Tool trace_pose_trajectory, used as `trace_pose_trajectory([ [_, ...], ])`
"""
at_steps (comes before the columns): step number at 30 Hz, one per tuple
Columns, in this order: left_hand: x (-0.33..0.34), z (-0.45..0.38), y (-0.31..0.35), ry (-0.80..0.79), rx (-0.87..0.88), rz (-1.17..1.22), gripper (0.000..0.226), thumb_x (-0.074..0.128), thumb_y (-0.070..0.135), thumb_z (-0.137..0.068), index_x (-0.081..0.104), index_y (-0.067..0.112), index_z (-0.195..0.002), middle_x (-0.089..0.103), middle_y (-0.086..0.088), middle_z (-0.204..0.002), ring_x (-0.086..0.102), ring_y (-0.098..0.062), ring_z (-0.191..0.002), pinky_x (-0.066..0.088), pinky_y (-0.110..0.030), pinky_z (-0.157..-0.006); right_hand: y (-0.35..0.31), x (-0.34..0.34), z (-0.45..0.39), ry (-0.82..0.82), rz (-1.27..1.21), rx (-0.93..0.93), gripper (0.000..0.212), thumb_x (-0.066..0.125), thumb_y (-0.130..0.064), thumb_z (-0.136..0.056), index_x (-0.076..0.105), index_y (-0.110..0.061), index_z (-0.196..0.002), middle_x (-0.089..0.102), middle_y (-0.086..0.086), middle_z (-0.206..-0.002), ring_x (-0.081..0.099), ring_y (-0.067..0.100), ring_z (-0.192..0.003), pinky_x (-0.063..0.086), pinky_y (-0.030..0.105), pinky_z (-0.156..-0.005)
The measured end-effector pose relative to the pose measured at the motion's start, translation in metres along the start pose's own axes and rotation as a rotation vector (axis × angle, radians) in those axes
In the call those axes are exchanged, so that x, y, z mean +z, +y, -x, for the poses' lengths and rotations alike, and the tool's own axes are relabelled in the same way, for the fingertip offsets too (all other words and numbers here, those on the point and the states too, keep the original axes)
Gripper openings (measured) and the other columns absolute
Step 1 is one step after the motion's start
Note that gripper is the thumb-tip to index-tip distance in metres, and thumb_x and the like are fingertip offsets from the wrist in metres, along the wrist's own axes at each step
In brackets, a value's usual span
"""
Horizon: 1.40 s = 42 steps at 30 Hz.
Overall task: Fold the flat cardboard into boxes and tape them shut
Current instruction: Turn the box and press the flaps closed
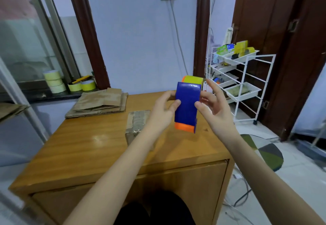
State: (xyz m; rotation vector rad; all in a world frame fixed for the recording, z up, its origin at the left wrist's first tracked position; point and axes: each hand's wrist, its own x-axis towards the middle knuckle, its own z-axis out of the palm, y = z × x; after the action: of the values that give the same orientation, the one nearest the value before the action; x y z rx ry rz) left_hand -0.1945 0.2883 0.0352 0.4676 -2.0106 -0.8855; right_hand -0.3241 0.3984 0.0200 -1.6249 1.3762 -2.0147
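A: Start at the hands. What are they doing?

B: The left hand [165,109] grips the blue tape dispenser [187,104] from its left side, thumb pressed on the blue face and fingers curled behind. The right hand [214,104] pinches the dispenser's right edge with its thumb, while the longer fingers spread loosely upward. The dispenser is held in the air above the table, with the yellow tape roll [193,79] at its far end and the orange end [184,127] nearest the person.

A: And the cardboard?

B: A folded box [136,124], already crossed with strips of tape, sits on the wooden table [88,147] just beneath and left of the hands. The stack of flat cardboard [100,104] lies at the table's far left corner, well apart from the hands.

A: So which step is this?

B: Probably readying the dispenser, perhaps finding the loose tape end. Whether that end is free cannot be told from here.

A: How should the person do it well?

B: Steady the body with one hand and draw the end out with the other, keeping the strip flat so it does not fold back on itself. Then lay it along the seam of the box and press down before cutting.

A: Anything else nearby?

B: Spare tape rolls [54,82] stand on the sill beyond the table, and a white wire rack [243,76] stands to the right.
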Motion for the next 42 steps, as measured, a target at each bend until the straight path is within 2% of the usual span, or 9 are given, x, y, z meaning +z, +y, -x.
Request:
trace_pose_trajectory([
  [2,-0.01,0.0,0.01,-0.03,-0.04,0.141,0.017,0.05,0.004,-0.097,0.057,0.017,-0.104,0.063,0.009,-0.1,0.058,0.004,-0.09,0.047,-0.014,-0.082,-0.002,0.008,-0.001,-0.068,0.056,-0.078,0.06,0.064,-0.012,-0.09,0.034,-0.031,-0.139,0.059,0.009,-0.127,0.054,0.018,-0.121,0.048,0.015,-0.087],
  [7,-0.039,-0.004,0.021,0.002,-0.17,0.379,0.019,0.049,0.011,-0.098,0.062,0.013,-0.112,0.067,0.002,-0.105,0.063,-0.005,-0.094,0.049,-0.019,-0.082,-0.01,0.029,-0.011,-0.248,0.344,-0.25,0.074,0.069,-0.033,-0.082,0.027,-0.038,-0.142,0.037,-0.039,-0.133,0.046,-0.012,-0.119,0.039,0.008,-0.094],
  [13,-0.059,-0.007,0.029,-0.087,-0.21,0.321,0.016,0.055,0.016,-0.096,0.068,0.024,-0.098,0.068,0.002,-0.09,0.065,-0.007,-0.084,0.051,-0.019,-0.073,-0.016,0.044,-0.021,-0.336,0.398,-0.281,0.084,0.069,-0.047,-0.071,0.023,-0.04,-0.14,0.04,-0.031,-0.121,0.049,-0.017,-0.102,0.039,0.001,-0.078],
  [19,-0.075,-0.009,0.035,-0.132,-0.265,0.171,0.012,0.059,0.031,-0.093,0.069,0.033,-0.1,0.07,0.009,-0.101,0.064,-0.009,-0.1,0.053,-0.022,-0.084,-0.001,0.061,-0.014,-0.267,0.355,-0.306,0.083,0.078,-0.044,-0.069,0.031,-0.036,-0.137,0.042,-0.03,-0.118,0.053,0.004,-0.099,0.049,0.023,-0.073],
  [21,-0.081,-0.006,0.025,-0.075,-0.285,0.121,0.021,0.053,0.038,-0.096,0.065,0.029,-0.11,0.066,0.01,-0.109,0.06,-0.009,-0.105,0.05,-0.023,-0.088,0.003,0.068,-0.011,-0.197,0.324,-0.267,0.08,0.081,-0.038,-0.068,0.031,-0.044,-0.13,0.041,-0.031,-0.115,0.053,0.003,-0.096,0.05,0.022,-0.073],
  [25,-0.088,0.016,-0.008,0.061,-0.54,0.132,0.041,0.042,0.041,-0.1,0.062,0.01,-0.118,0.066,-0.005,-0.108,0.064,-0.019,-0.099,0.052,-0.031,-0.086,0.01,0.077,-0.009,-0.014,0.12,-0.09,0.077,0.078,-0.016,-0.077,0.024,-0.028,-0.132,0.033,-0.027,-0.118,0.048,-0.017,-0.101,0.045,0.009,-0.082],
  [31,-0.077,0.044,-0.019,0.039,-0.855,0.657,0.042,0.044,0.044,-0.099,0.054,0.006,-0.112,0.07,-0.022,-0.098,0.071,-0.029,-0.085,0.059,-0.032,-0.068,0.016,0.096,-0.008,0.062,0.074,-0.05,0.073,0.073,-0.015,-0.081,0.02,-0.02,-0.13,0.032,-0.02,-0.117,0.046,-0.02,-0.097,0.041,0.004,-0.079],
  [37,-0.077,0.05,-0.022,0.13,-0.828,0.903,0.037,0.05,0.04,-0.097,0.055,0.011,-0.119,0.071,-0.015,-0.104,0.071,-0.024,-0.087,0.057,-0.028,-0.063,0.018,0.11,-0.003,0.094,0.089,-0.074,0.059,0.07,-0.021,-0.076,0.026,-0.016,-0.116,0.034,-0.017,-0.11,0.047,-0.019,-0.094,0.042,0.005,-0.075],
  [42,-0.075,0.051,-0.023,0.213,-0.794,0.877,0.035,0.054,0.035,-0.095,0.059,0.008,-0.117,0.07,-0.013,-0.1,0.07,-0.018,-0.078,0.055,-0.026,-0.061,0.018,0.116,-0.003,0.129,0.062,-0.069,0.059,0.069,-0.02,-0.076,0.026,-0.014,-0.117,0.033,-0.015,-0.112,0.046,-0.02,-0.093,0.041,0.004,-0.075],
])
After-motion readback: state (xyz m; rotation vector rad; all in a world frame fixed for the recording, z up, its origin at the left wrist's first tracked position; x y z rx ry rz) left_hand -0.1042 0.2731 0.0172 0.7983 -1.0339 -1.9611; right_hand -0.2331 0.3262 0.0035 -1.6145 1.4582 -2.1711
